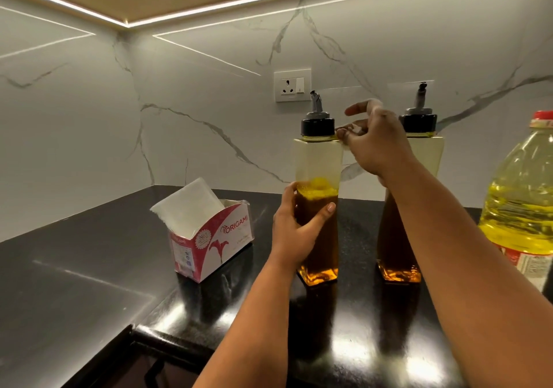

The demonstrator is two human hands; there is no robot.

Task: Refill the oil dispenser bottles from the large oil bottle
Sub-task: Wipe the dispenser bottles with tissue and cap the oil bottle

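Two tall square dispenser bottles with black caps and grey spouts stand on the black counter. My left hand point(294, 226) grips the left dispenser bottle point(317, 160) around its middle; the bottle is about half full of oil. My right hand point(374, 139) is at that bottle's upper right shoulder and pinches a white tissue point(350, 169) against the glass. Behind my right forearm, partly hidden, stands the right dispenser bottle point(425, 154). The large oil bottle point(520, 196), with yellow oil and a red cap, stands at the right edge of the view.
An open pink and white tissue box point(215, 238), with a tissue sticking up, sits left of the bottles. A wall socket point(292, 86) is on the marble backsplash behind. The black counter point(89, 268) runs left into a corner, its front edge near me.
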